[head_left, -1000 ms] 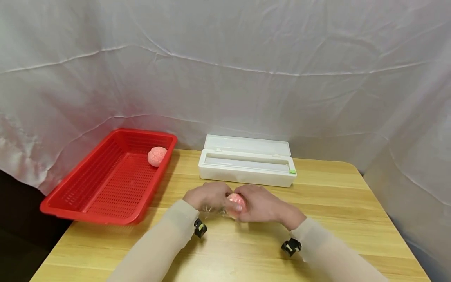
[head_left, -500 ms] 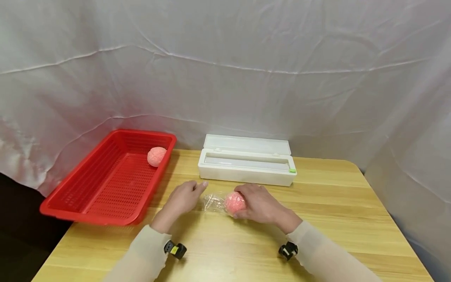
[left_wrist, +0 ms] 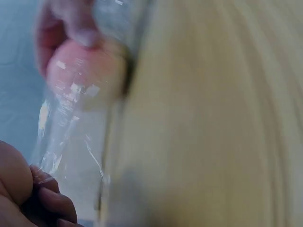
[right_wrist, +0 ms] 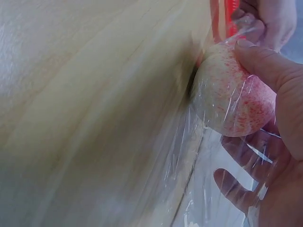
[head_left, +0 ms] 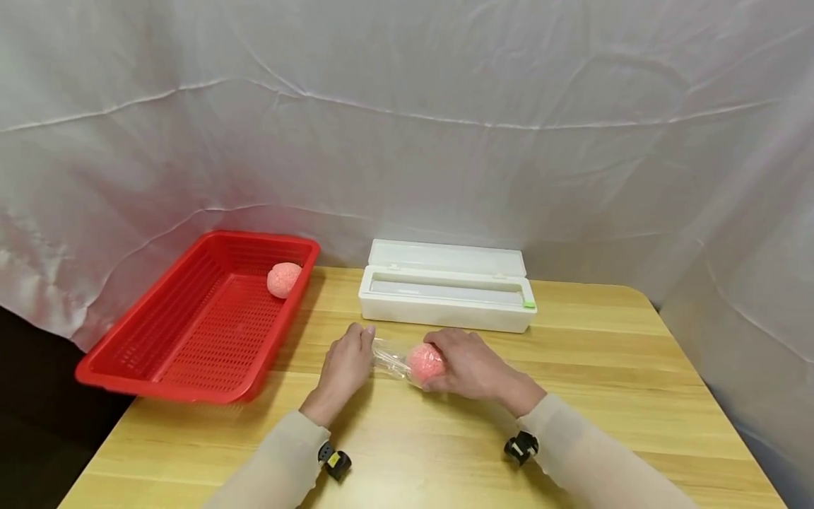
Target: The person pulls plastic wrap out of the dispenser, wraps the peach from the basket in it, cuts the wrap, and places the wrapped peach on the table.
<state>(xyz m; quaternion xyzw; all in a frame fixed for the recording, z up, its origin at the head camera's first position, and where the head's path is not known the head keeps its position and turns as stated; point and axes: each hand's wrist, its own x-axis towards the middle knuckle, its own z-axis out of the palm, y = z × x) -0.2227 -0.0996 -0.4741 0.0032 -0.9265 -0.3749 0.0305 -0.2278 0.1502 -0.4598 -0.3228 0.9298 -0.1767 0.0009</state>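
Observation:
A pink, red-speckled peach (head_left: pixel 425 362) lies in clear cling film (head_left: pixel 389 358) near the middle of the table. My right hand (head_left: pixel 472 362) grips it from the right; in the right wrist view the thumb (right_wrist: pixel 265 61) is on its upper side and film hangs over the palm. Left of the peach, my left hand (head_left: pixel 346 362) pinches the loose end of the film between thumb and fingers. The left wrist view shows the film stretched from those fingertips (left_wrist: pixel 45 179) to the peach. The peach's right side is hidden by my right hand in the head view.
A red plastic basket (head_left: pixel 167 391) stands at the left with another peach (head_left: pixel 283 280) in its far right corner. Behind my hands is a long white cling film box (head_left: pixel 445 311), its lid (head_left: pixel 448 257) raised and a green slider (head_left: pixel 528 305) at the right end.
My left hand left the peach and moved to the left, off the film, then came back and took hold of the film's end. My right hand has stayed on the peach.

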